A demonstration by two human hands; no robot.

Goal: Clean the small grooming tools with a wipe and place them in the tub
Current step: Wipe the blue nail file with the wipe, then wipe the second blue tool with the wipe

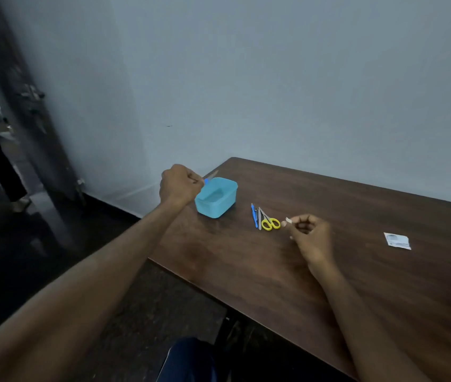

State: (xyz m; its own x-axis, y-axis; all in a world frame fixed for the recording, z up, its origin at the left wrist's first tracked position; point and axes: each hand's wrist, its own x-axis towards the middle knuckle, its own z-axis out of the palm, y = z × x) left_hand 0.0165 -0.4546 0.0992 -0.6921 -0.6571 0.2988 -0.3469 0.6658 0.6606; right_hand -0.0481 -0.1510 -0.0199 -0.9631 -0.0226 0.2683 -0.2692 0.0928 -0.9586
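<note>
while the small white sachet with blue-grey print (397, 240) lies on the dark brown wooden table (356, 216) well to the right, its writing is too small and blurred to read, and no other label shows. the left hand (180, 187) is curled into a fist around a slim metal grooming tool with a blue grip (211, 177), whose pale tip sticks out over the far left rim of the light blue rectangular plastic tub (216, 197); the handle is mostly hidden in the fist. the right hand (311, 235) pinches a small crumpled pale wipe (287, 221) between thumb and fingertips, just right of the yellow-handled small scissors (269, 222). beside the scissors lie a thin blue stick tool (254, 216) and a grey metal tool (259, 219), packed too close to tell apart clearly. what lies inside the tub is hard to make out.
</note>
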